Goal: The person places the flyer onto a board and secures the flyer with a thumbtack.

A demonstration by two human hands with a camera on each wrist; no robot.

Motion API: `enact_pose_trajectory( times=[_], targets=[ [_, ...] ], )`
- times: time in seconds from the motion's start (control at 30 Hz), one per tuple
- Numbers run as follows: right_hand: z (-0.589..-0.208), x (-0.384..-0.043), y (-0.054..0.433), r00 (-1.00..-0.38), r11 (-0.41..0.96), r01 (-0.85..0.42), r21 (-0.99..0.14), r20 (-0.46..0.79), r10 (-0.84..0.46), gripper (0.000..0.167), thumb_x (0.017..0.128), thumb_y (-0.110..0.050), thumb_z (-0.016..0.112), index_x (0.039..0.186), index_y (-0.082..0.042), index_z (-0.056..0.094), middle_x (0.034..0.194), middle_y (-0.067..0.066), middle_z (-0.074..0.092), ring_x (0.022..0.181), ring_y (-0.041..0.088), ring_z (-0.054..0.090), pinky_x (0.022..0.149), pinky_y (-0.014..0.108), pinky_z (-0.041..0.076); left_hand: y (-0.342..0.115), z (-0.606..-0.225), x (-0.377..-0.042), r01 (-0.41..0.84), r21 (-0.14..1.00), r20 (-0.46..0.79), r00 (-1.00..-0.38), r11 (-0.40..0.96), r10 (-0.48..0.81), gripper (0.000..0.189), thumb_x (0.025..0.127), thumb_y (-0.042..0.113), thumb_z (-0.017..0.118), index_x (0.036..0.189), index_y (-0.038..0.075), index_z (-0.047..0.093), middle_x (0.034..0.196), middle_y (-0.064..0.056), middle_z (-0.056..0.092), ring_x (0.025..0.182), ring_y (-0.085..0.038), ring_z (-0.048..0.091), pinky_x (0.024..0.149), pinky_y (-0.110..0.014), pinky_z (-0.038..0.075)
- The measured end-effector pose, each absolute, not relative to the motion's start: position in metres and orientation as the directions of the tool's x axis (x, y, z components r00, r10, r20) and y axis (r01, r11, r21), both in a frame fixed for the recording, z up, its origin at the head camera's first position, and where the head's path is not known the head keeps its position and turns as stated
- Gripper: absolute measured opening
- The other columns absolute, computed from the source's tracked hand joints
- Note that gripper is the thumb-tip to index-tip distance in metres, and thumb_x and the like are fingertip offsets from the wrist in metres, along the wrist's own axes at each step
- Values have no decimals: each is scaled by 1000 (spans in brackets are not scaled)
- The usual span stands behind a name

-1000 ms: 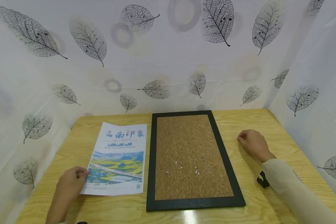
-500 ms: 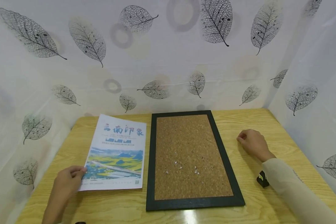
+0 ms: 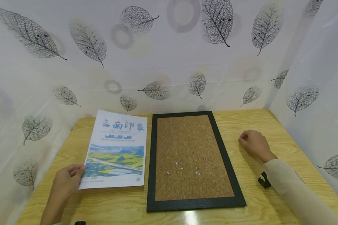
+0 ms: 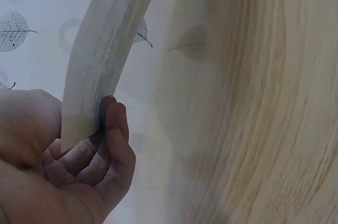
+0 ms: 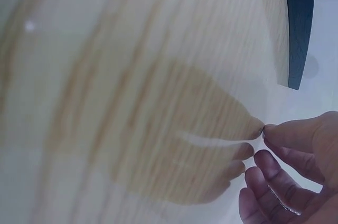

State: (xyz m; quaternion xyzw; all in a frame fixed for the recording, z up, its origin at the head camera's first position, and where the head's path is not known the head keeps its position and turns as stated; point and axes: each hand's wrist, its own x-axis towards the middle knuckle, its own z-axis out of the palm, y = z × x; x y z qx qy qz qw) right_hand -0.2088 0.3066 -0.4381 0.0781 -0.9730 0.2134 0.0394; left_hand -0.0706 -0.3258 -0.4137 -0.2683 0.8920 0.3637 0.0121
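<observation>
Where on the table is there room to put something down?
Best on the bare table beyond the right hand, right of the board; there's also a patch between the board and the right sleeve. It's crowded left of the board, where the left hand holds the paper.

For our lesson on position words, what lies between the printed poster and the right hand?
In the head view, the framed corkboard, plus bare tabletop, lies between the poster and the right hand.

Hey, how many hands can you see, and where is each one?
2. The left hand pinches the printed sheet near its lower left corner; the right hand is at the tabletop, to the right of the framed cork board.
</observation>
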Motion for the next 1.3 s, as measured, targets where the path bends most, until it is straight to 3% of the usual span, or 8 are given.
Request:
enact_pose_trajectory(
  times=[0.43,1.03,1.3],
  targets=[
    [-436,-207,306,-988,889,-153,-432,102,-120,14,92,-7,65,86,4,72,81,16,70,67,28,64,63,50,52,-304,-400,-73,-410,699,-214,-902,587,-375,54,104,35,57,132,-11,58,121,-28,65,85,-16,64,62,-27,53],
    [-434,-207,306,-986,874,-154,-460,125,-108,12,93,-7,65,89,3,71,83,16,70,63,25,62,59,47,51,-257,-391,-91,-270,776,-192,-962,570,-195,44,105,27,59,129,-10,61,117,-23,68,90,-18,65,66,-27,53],
    [-432,-208,304,-985,873,-160,-461,131,-111,11,92,-8,67,92,3,71,85,17,70,70,30,64,66,52,51,-234,-395,-99,-259,819,-199,-965,512,-170,38,105,21,57,129,-8,61,118,-22,68,95,-22,67,71,-27,54]
  ],
)
